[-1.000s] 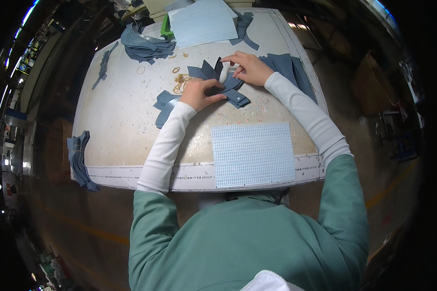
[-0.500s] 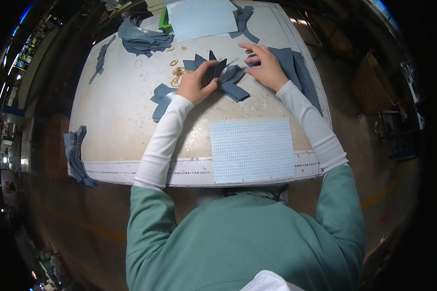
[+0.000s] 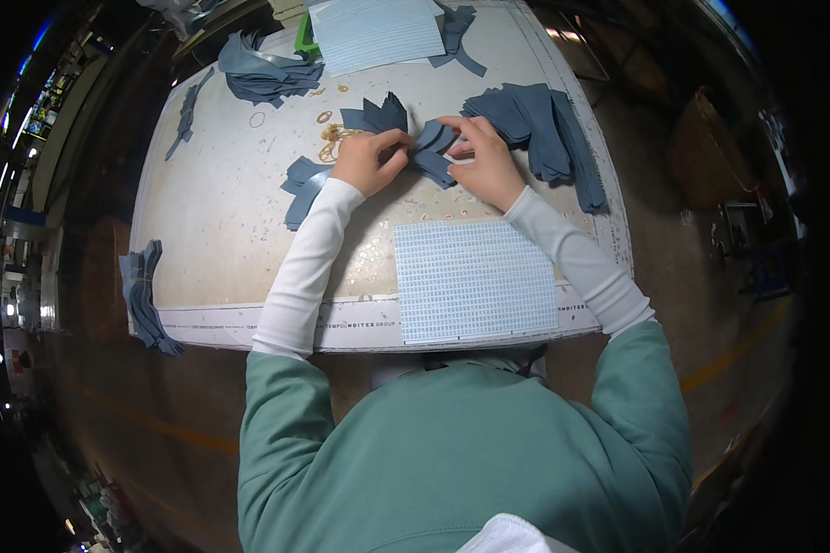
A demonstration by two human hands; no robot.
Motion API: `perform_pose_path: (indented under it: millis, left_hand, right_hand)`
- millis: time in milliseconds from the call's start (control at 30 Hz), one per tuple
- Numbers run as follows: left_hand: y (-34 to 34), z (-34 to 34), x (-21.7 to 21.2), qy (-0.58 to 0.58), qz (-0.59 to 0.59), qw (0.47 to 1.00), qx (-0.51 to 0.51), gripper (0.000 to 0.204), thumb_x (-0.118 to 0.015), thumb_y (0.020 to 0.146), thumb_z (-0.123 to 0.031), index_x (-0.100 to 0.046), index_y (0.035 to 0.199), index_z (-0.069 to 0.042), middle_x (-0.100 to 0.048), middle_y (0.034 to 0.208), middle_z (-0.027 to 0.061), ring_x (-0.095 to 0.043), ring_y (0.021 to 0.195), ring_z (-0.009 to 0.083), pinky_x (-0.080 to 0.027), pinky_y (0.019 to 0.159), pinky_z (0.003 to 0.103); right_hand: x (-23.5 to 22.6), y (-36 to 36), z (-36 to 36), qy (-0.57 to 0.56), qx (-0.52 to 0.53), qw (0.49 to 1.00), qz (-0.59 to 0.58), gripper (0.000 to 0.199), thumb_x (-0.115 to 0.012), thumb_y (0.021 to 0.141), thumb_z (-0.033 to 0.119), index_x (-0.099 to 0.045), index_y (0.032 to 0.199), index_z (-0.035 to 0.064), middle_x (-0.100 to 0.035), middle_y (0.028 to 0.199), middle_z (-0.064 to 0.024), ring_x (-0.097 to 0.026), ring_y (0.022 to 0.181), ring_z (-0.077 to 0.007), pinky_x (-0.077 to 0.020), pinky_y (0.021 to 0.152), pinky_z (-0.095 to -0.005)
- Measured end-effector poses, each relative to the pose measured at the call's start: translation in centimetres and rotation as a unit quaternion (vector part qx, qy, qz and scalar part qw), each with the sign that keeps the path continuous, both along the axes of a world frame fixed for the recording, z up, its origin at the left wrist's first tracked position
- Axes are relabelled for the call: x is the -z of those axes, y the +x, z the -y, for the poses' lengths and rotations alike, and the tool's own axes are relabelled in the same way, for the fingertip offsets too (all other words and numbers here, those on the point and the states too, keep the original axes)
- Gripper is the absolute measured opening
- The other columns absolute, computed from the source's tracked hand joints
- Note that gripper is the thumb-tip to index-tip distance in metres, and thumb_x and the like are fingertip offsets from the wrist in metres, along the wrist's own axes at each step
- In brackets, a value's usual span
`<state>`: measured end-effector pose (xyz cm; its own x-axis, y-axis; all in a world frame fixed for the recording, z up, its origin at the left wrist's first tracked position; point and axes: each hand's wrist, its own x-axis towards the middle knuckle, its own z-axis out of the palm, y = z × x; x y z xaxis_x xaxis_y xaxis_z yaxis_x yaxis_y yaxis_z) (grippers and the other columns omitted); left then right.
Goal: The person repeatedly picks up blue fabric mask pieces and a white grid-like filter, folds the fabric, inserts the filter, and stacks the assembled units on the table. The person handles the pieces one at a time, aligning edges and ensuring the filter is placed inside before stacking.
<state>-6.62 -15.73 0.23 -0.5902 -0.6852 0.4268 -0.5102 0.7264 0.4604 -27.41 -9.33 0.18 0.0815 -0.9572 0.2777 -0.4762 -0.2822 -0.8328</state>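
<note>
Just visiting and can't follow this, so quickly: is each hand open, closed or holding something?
Left hand: closed, pinching the blue-grey fabric bundle.
Right hand: open, thumb and fingers parted at the bundle's right end; contact can't be told.

The left hand [image 3: 371,164] hides the middle of the blue fabric bundle [image 3: 435,137]; whether the right hand [image 3: 487,168] touches it is unclear; rubber bands [image 3: 335,135] beside the left hand are too small to count.
</note>
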Motion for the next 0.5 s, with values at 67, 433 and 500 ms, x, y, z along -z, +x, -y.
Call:
perform_pose_path:
  millis: [67,433,500]
  left_hand:
    - [0.0,0.1,0.0,-0.005,0.000,1.000,0.002,0.019,-0.058,0.080,-0.012,-0.068,0.096,-0.008,-0.064,0.067,0.0066,-0.057,0.053,0.0129,-0.045,0.053,0.025]
    - [0.0,0.0,-0.2,0.018,0.015,1.000,0.012,0.017,-0.059,0.078,-0.017,-0.068,0.091,-0.012,-0.063,0.068,0.0115,-0.060,0.062,0.0256,-0.048,0.062,0.034]
    - [0.0,-0.1,-0.4,0.028,0.011,0.999,0.013,0.017,-0.059,0.078,-0.019,-0.068,0.091,-0.013,-0.061,0.066,0.0125,-0.060,0.064,0.0292,-0.049,0.064,0.037]
  right_hand:
    - [-0.1,0.2,-0.1,-0.007,-0.001,1.000,-0.015,0.064,-0.064,0.068,-0.011,-0.051,0.126,0.0135,-0.045,0.109,-0.0099,-0.062,0.091,-0.0177,-0.0575,0.073,-0.0270]
    - [-0.4,-1.5,4.9,-0.025,0.072,0.997,0.026,0.055,-0.070,0.068,-0.005,-0.055,0.118,0.0119,-0.051,0.108,-0.0121,-0.066,0.090,-0.0201,-0.0527,0.078,-0.0266]
    - [0.1,-0.8,6.9,-0.008,0.087,0.993,0.076,0.052,-0.070,0.067,-0.004,-0.056,0.114,0.0116,-0.050,0.108,-0.0115,-0.066,0.090,-0.0206,-0.0531,0.078,-0.0278]
